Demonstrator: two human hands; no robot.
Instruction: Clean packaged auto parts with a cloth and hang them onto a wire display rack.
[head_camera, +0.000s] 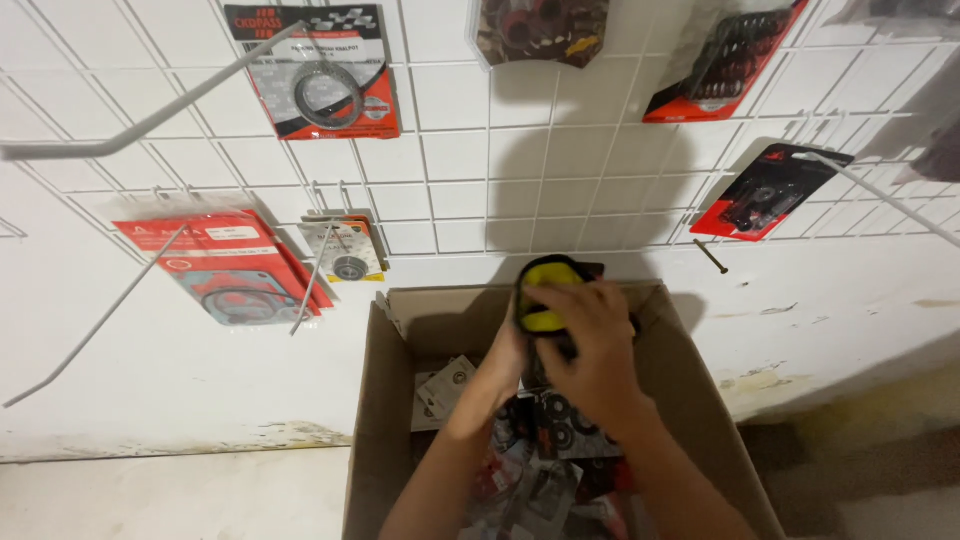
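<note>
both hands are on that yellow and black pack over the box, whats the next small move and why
Probably lift the yellow and black pack up toward a bare hook on the wire grid. The right hand and left hand grip it above the open cardboard box, and similar packs hang on nearby hooks.

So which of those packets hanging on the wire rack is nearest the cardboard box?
The small yellow-edged packet with a round metal part, low on the wire rack just above the box's left corner. The red packets hang higher or farther off to the sides.
</note>
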